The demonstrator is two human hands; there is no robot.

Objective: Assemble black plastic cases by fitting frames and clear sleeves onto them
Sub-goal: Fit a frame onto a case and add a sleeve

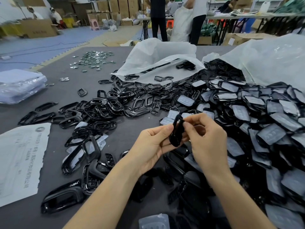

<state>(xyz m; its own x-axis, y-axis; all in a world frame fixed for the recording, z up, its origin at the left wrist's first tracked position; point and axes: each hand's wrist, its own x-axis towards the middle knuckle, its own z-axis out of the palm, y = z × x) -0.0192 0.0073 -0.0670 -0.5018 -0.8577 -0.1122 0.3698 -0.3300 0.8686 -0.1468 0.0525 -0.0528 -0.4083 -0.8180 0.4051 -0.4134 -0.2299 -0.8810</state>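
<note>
A black plastic case [176,133] is held upright above the table at the centre. My left hand [151,146] grips its left side, with the thumb on the edge. My right hand [206,139] pinches the top right edge of the same case with thumb and forefinger. Loose glossy black frames [102,109] lie scattered over the grey table [128,134] to the left. A big heap of cases with clear sleeves [264,126] fills the right side.
Two white plastic bags [158,55] spill black parts at the back. Small shiny metal pieces [94,60] lie far left. A printed white sheet [21,159] and a wrapped stack [19,85] sit at the left edge. People stand behind the table.
</note>
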